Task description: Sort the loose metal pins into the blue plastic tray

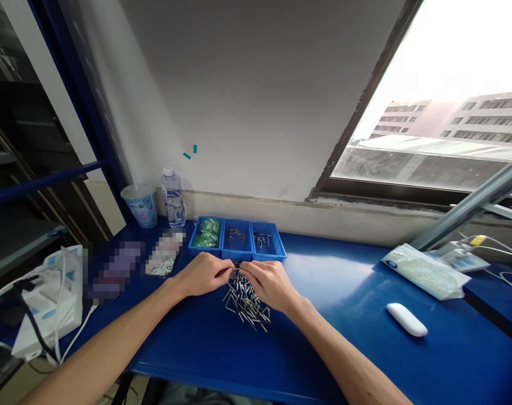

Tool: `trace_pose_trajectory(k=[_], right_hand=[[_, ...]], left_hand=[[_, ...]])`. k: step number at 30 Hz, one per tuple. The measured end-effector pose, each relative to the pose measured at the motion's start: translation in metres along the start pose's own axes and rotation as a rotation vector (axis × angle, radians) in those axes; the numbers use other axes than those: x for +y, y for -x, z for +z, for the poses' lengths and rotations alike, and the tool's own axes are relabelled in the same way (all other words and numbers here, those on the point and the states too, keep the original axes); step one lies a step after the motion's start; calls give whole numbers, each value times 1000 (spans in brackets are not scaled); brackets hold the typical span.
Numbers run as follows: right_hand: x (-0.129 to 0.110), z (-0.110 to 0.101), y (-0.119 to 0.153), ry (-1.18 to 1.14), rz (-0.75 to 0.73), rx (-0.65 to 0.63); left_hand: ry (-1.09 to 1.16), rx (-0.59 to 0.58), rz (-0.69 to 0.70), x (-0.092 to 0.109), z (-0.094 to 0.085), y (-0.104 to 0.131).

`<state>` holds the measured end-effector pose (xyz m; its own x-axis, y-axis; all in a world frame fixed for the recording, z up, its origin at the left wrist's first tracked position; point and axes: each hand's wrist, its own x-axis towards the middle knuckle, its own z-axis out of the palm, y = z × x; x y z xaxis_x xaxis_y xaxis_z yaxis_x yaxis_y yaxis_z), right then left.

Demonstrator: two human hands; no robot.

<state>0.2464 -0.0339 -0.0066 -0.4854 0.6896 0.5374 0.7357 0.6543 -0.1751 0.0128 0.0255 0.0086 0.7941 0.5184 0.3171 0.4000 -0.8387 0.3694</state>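
Note:
A loose pile of slim silver metal pins (248,304) lies on the blue table, below and between my hands. My left hand (207,274) is at the top left of the pile with thumb and index finger pinched together. Opposite it, my right hand (269,280) bends its fingers down over the pile's upper edge, fingertips pressed together. The fingertips nearly meet, and thin silvery bits show between them; what exactly each hand grips is too small to make out. Just behind stand three joined blue bins: a left bin (191,243) with green packets, a middle bin (238,248) and a right bin (277,239) with a few pins each.
A water bottle (174,199) and a plastic cup (141,207) stand at the back left. Power strips with cables (49,304) lie at the left edge. On the right are a white oval case (407,319), a tissue pack (425,271) and a slanted metal bar (462,208).

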Motion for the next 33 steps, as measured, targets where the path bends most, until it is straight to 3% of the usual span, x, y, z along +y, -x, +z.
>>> trace_pose_trajectory(k=[13,33], right_hand=[[-3,0,-3,61,73,-173],[-4,0,-3,23,9,-146]], left_hand=[[5,30,27,1,3,0],[45,14,32,2,5,0]])
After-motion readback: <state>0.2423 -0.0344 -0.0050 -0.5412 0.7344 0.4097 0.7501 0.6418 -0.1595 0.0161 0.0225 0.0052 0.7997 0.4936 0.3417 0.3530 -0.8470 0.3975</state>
